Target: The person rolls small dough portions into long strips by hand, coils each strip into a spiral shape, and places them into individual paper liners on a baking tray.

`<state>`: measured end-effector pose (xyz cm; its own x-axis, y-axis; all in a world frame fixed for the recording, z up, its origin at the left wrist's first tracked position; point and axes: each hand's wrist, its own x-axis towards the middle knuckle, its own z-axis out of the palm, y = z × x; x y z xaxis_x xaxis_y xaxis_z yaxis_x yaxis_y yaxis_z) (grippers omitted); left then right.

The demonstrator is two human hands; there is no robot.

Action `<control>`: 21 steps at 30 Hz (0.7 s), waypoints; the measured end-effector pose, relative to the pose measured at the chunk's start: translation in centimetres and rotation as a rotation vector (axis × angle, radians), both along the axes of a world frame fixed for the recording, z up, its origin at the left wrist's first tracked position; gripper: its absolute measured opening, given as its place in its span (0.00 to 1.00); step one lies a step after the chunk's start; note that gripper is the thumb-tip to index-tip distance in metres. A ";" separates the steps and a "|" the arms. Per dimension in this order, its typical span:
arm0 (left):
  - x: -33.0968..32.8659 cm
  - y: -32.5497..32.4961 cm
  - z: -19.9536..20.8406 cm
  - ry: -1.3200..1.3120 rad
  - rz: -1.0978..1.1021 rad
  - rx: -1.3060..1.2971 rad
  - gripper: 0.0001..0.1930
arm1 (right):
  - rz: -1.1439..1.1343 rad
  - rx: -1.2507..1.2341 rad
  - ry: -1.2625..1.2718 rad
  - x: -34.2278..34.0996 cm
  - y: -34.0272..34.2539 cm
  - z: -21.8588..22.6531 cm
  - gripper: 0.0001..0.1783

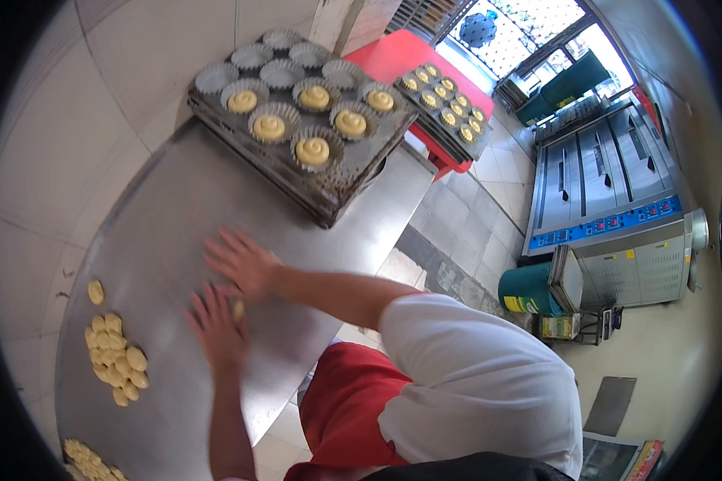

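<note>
My left hand (219,327) lies palm down on the metal worktable (176,184), its fingers stretched out and spread. Just beyond it, my right hand (247,266) is also flat, with fingers apart and slightly blurred. A small pale bit, apparently dough (238,308), shows beside my left thumb; whatever is under the palms is hidden. Left of my hands sits a cluster of small yellow dough pieces (114,357), with a single dough ball (95,292) lying apart. At the table's far end, a dark baking tray (329,188) carries fluted tins (281,74), several holding coiled dough (312,151).
More dough pieces (88,461) lie at the lower left. A tiled wall (32,200) borders the table's left side. Past the far end, a red table (393,50) bears another filled tray (449,104). A steel deck oven (606,168) and a green bin (529,290) stand right.
</note>
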<state>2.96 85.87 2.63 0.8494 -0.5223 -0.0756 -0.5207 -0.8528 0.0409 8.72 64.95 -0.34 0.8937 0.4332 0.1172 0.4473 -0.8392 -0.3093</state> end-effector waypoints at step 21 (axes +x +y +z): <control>-9.4 4.1 -1.9 -0.044 0.357 -0.208 0.38 | -0.036 -0.067 0.196 -10.6 -4.0 0.9 0.45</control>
